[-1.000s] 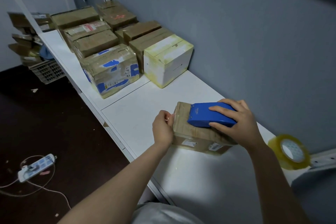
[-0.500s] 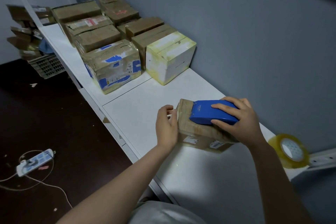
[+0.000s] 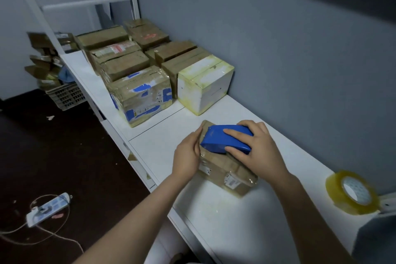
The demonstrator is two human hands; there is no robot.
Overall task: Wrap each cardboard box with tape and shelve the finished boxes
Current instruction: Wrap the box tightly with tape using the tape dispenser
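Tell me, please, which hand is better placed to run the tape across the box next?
The right. The right hand grips the blue tape dispenser, which sits on top of the cardboard box, while the left hand presses against the box's end, steadying it.

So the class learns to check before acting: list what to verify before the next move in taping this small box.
1. Left hand braces the small brown cardboard box: ok, pressed on its end.
2. Right hand grip on the blue plastic tape dispenser: ok.
3. Dispenser seated on the box top: ok.
4. Tape stuck down flat: cannot tell.
5. Spare yellowish tape roll nearby on the white shelf: ok.
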